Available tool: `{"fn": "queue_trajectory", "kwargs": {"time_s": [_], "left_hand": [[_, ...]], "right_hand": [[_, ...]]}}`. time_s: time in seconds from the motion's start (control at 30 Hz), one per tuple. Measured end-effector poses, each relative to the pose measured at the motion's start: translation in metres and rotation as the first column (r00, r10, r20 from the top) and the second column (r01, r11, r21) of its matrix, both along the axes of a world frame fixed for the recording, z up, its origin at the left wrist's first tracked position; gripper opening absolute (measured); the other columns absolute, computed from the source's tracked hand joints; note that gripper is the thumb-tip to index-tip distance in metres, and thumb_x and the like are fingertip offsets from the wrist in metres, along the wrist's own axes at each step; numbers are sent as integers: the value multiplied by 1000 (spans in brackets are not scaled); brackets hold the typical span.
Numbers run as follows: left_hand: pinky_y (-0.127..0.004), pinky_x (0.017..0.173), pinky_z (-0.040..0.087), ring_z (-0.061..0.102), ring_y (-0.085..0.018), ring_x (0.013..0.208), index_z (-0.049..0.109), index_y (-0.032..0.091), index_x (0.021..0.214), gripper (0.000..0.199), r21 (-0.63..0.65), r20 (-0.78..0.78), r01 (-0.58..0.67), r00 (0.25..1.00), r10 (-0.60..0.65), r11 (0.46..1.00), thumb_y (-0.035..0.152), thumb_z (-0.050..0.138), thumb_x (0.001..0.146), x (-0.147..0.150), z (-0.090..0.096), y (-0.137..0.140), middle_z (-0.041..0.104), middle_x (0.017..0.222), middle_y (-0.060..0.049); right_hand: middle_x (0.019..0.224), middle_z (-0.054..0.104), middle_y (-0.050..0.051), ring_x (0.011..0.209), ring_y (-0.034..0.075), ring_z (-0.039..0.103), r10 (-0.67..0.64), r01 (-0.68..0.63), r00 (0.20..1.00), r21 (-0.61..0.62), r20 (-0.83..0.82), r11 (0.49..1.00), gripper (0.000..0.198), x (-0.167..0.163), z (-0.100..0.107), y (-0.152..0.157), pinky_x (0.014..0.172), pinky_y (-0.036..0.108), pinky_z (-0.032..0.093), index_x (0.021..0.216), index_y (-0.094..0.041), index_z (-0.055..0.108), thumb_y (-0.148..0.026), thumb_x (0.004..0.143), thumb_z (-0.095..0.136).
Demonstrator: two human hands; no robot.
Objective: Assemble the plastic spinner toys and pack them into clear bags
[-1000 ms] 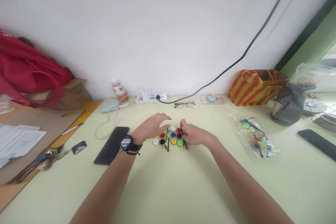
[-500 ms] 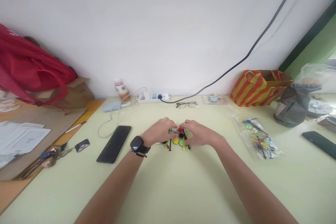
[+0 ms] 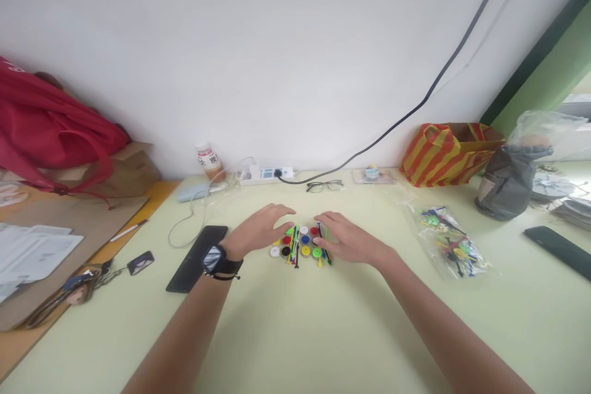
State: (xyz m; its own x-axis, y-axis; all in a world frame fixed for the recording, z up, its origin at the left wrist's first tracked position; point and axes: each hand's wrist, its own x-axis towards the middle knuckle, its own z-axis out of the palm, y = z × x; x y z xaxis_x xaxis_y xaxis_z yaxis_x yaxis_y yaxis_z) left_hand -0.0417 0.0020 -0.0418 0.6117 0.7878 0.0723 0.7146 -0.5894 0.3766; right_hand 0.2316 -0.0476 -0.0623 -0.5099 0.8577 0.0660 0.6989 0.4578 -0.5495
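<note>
My left hand (image 3: 263, 231) is open, thumb and fingers apart, just left of several small round plastic discs. Among them I make out a red disc (image 3: 286, 239), a black disc (image 3: 286, 251), a blue disc (image 3: 305, 239) and a yellow disc (image 3: 305, 251). A row of thin coloured plastic sticks (image 3: 294, 247) with arrow-like ends lies between the discs. More such sticks (image 3: 327, 253) lie at the right, partly covered by my right hand (image 3: 348, 239). That hand is open too, its fingers spread over the right edge of the group; whether it touches the pieces is unclear.
A clear bag (image 3: 455, 243) of similar pieces lies to the right. A black phone (image 3: 196, 261) is beside my left wrist. Glasses (image 3: 324, 186), a power strip (image 3: 265, 175) and a drink bottle (image 3: 210, 163) stand along the wall. A striped bag (image 3: 446, 157) sits back right.
My left hand has drawn back to the left and its fingers have opened, uncovering discs on that side. My right hand has shifted slightly right off the sticks. The view has moved a little.
</note>
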Motion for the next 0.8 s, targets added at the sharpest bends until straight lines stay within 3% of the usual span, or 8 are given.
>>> {"fn": "queue_trajectory", "kwargs": {"time_s": [0.07, 0.17, 0.27, 0.57, 0.8], "left_hand": [[-43, 118, 42, 54, -27, 137, 57, 26, 145, 47, 2, 16, 7, 1000, -7, 1000, 50, 46, 106, -5, -10, -8, 62, 145, -9], [-48, 128, 30, 34, -28, 154, 43, 25, 157, 57, 8, 10, 42, 999, -42, 999, 52, 42, 107, -7, -31, -25, 41, 165, -9], [-49, 130, 26, 20, -29, 160, 32, 29, 163, 61, 33, 27, 33, 999, -34, 999, 52, 41, 108, -5, -48, -37, 28, 172, -4], [-50, 130, 26, 18, -29, 161, 28, 30, 165, 63, 94, 37, -2, 999, -1, 996, 52, 41, 108, -4, -66, -40, 24, 173, -2], [-52, 128, 30, 22, -31, 159, 32, 30, 163, 62, 142, 56, -9, 998, 1, 990, 50, 47, 106, -2, -70, -41, 27, 172, -5]], "right_hand": [[161, 44, 15, 151, 28, 36, 15, -15, 1000, 90, 3, 996, 56, -8, -13, -6, 124, 45, 32, 156, -20, 42, -48, 107, 43], [169, 31, 15, 158, 28, 25, 49, -60, 997, 200, 64, 978, 61, -22, -34, -11, 129, 47, 23, 162, -15, 33, -45, 109, 36], [170, 30, 14, 159, 29, 23, 47, -78, 990, 244, 131, 967, 62, -31, -47, -10, 130, 52, 20, 163, -13, 31, -45, 110, 32], [169, 33, 11, 158, 25, 25, 66, -90, 992, 245, 104, 965, 63, -34, -48, -14, 130, 52, 21, 165, -16, 28, -47, 110, 29], [172, 20, 15, 160, 26, 16, -157, 145, 983, 132, 91, 981, 76, -25, -55, -21, 131, 47, 20, 167, -10, 18, -58, 108, 24]]}}
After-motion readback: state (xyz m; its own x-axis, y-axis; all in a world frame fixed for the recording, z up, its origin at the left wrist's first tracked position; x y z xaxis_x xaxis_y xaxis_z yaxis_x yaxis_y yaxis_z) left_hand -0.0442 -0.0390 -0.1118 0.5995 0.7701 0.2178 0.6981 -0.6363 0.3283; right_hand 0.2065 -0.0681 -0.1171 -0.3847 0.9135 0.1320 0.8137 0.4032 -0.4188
